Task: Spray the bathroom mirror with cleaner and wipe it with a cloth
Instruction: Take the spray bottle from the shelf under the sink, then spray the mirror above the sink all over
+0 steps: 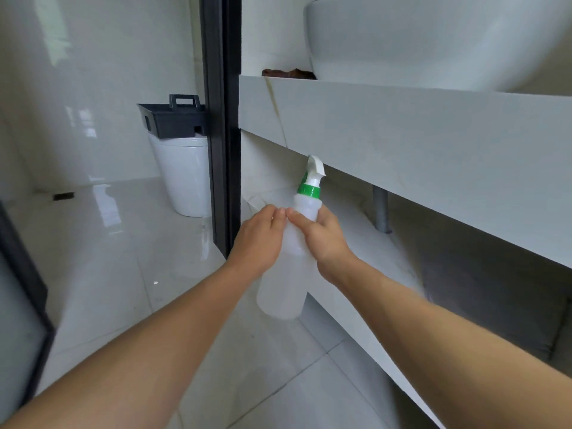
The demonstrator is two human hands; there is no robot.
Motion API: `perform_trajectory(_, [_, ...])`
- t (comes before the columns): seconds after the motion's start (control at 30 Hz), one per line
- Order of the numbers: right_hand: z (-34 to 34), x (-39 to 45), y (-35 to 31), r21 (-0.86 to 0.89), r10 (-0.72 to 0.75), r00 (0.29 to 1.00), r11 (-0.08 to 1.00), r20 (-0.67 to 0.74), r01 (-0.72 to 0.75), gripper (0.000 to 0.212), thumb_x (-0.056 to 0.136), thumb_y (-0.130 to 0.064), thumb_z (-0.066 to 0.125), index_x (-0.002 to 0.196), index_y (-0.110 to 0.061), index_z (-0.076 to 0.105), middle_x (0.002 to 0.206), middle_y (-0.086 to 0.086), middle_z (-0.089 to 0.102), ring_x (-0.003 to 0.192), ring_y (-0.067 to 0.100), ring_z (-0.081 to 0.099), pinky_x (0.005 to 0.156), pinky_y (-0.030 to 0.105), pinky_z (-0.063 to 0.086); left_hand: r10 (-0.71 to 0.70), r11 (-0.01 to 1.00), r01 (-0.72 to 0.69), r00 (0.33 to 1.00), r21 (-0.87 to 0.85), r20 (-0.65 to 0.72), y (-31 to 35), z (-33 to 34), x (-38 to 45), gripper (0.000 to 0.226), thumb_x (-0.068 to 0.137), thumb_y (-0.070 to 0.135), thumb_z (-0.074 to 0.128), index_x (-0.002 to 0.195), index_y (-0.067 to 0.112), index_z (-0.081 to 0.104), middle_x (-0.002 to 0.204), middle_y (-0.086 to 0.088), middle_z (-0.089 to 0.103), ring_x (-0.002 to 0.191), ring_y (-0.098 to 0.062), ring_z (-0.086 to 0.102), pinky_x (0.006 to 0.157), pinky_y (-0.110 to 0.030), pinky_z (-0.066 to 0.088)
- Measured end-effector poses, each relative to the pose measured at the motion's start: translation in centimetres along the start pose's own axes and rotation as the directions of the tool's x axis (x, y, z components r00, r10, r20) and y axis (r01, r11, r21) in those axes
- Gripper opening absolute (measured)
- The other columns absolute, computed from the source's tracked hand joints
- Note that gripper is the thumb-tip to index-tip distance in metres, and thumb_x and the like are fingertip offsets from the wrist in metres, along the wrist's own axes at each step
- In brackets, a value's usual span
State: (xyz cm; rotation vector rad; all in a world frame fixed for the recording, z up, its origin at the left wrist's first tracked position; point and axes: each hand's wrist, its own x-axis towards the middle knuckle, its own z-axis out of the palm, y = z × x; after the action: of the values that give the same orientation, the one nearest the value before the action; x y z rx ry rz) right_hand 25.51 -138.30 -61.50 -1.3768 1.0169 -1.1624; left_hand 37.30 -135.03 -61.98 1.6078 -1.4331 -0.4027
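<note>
Both hands held the translucent spray bottle (pixel 283 274) w/ white trigger head and green collar, tilted slightly, in front of the vanity countertop (pixel 402 131) edge and above the tiled floor (pixel 123 258). Left hand (pixel 258 239) was curled round the bottle's left side, right hand (pixel 325 239) wrapped round its shoulder, fingertips of the 2 hands nearly touching. A brown cloth (pixel 289 73) lay on the countertop beside the white basin (pixel 433 41); a black basket (pixel 173 119) sat on the toilet (pixel 185 174) behind the black door frame (pixel 221 119).
</note>
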Motion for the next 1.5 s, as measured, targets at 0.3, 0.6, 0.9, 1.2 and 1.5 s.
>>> perform_trajectory(0.3, [2.9, 2.2, -11.6, -0.07, -0.21, 0.977, 0.975, 0.038, 0.212, 0.015, 0.089, -0.033, 0.072, 0.097, -0.023, 0.065, 0.097, 0.006, 0.075, 0.092, 0.023, 0.074, 0.088, 0.046, 0.06, 0.032, 0.981, -0.056, 0.991, -0.186, -0.131, 8.3, -8.8, 5.0, 0.033, 0.102, 0.034, 0.034, 0.094, 0.016, 0.06, 0.091, -0.004, 0.067, 0.086, -0.021, 0.064, 0.082, -0.047, 0.054])
perform_trajectory(0.6, [4.6, 5.8, -32.1, 0.015, -0.27, 0.958, 0.963, 0.101, 0.27, 0.031, 0.088, -0.03, 0.071, 0.114, -0.014, 0.07, 0.103, 0.006, 0.076, 0.094, 0.02, 0.074, 0.083, 0.031, 0.059, -0.033, 0.93, -0.061, 0.968, -0.361, -0.247, 24.3, -21.1, 16.0, 0.027, 0.104, 0.032, 0.039, 0.099, 0.02, 0.063, 0.094, -0.002, 0.068, 0.088, -0.019, 0.066, 0.076, -0.036, 0.055])
perform_trajectory(0.9, [0.8, 11.6, -57.1, 0.022, -0.312, 0.945, 0.95, 0.097, 0.311, 0.03, 0.083, -0.022, 0.069, 0.102, 0.001, 0.066, 0.09, 0.018, 0.075, 0.08, 0.024, 0.073, 0.074, 0.033, 0.059, 0.051, 0.837, -0.105, 0.992, -0.536, -0.116, 50.2, -33.9, 29.7, 0.034, 0.102, 0.034, 0.045, 0.093, 0.017, 0.073, 0.086, -0.005, 0.068, 0.078, -0.017, 0.059, 0.074, -0.033, 0.048])
perform_trajectory(1.2, [-5.8, 13.4, -73.4, -0.002, -0.362, 0.932, 0.932, 0.023, 0.362, 0.009, 0.087, -0.011, 0.069, 0.09, -0.005, 0.065, 0.075, 0.01, 0.072, 0.068, 0.02, 0.068, 0.071, 0.036, 0.057, 0.224, 0.698, -0.032, 0.958, -0.715, 0.176, 67.1, -38.5, 34.9, 0.027, 0.103, 0.016, 0.047, 0.114, 0.0, 0.066, 0.089, -0.011, 0.067, 0.073, -0.019, 0.064, 0.062, -0.024, 0.054])
perform_trajectory(1.5, [-12.9, 12.3, -77.0, -0.117, -0.395, 0.9, 0.918, -0.187, 0.378, 0.009, 0.088, -0.006, 0.068, 0.084, -0.011, 0.061, 0.074, 0.013, 0.069, 0.068, 0.025, 0.065, 0.073, 0.04, 0.056, 0.392, 0.519, 0.187, 0.815, -0.834, 0.427, 74.0, -33.5, 37.2, 0.021, 0.103, 0.016, 0.047, 0.091, 0.01, 0.063, 0.071, -0.004, 0.07, 0.062, -0.015, 0.066, 0.06, -0.025, 0.057])
